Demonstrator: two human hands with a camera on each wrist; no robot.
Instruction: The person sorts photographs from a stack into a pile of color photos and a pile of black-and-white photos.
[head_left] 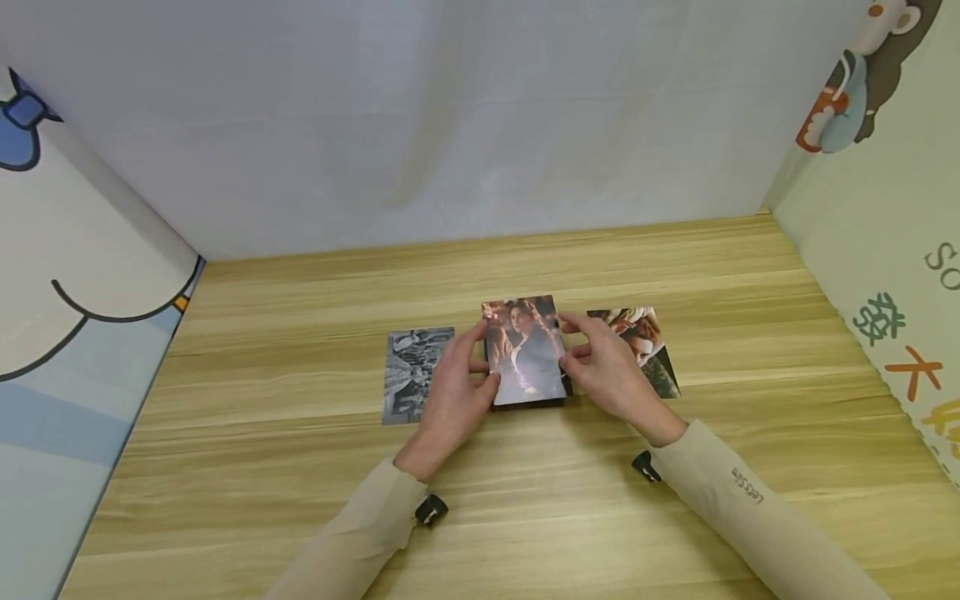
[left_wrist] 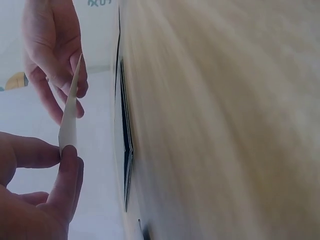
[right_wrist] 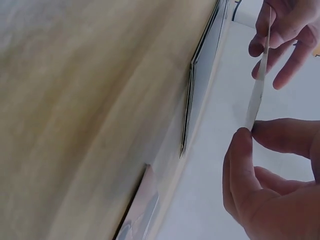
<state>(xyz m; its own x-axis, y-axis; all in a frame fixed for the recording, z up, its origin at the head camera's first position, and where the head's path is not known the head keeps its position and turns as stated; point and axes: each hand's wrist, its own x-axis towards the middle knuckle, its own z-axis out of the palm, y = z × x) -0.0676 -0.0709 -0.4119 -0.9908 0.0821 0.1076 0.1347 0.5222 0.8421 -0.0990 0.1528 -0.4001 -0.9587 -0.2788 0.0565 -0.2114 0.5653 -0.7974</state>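
A colour photo print showing a figure is held between both hands at the middle of the table in the head view. My left hand pinches its left edge between thumb and fingers. At the opposite edge, my right hand pinches it the same way. Both wrist views show the print edge-on, raised above the wood. Below it lies a thin dark-edged stack, mostly covered by the print in the head view. Partly behind the left hand is a black-and-white photo; another colour photo lies partly behind the right.
The wood-grain table meets a pale cloth backdrop at the back. Printed panels stand on both sides, with a cartoon on the left panel and lettering on the right panel.
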